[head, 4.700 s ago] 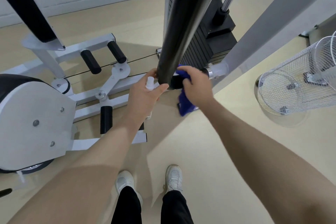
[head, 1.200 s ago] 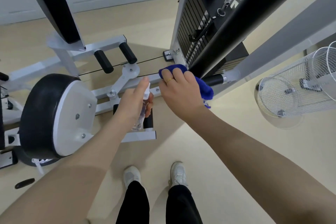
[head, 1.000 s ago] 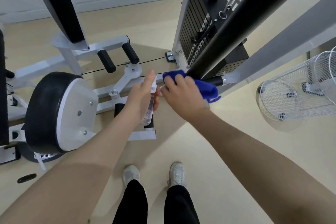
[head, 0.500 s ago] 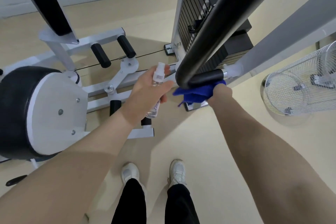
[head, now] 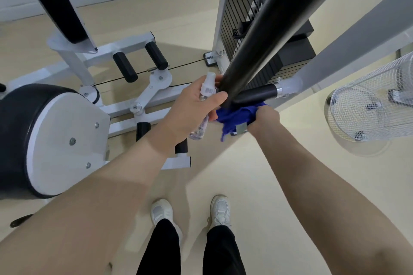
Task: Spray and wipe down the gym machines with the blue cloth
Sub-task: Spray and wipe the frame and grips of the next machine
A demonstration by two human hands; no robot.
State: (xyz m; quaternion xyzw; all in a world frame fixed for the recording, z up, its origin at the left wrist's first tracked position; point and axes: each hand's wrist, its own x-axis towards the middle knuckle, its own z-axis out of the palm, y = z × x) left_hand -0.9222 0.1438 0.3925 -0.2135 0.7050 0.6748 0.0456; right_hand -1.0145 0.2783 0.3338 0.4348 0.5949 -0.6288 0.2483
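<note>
Blue cloth [head: 238,116] bunched in my right hand [head: 266,117] wipes under the black bar [head: 266,35]; left hand [head: 192,109] grips the spray bottle [head: 204,109]. Next, I judge, wipe higher up.

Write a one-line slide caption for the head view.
Left hand holds the spray bottle while right hand presses the blue cloth under the machine's black handle.

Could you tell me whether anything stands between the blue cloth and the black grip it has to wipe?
Nothing visible does: the right hand holds the cloth right under the grip, apparently touching it.
</note>
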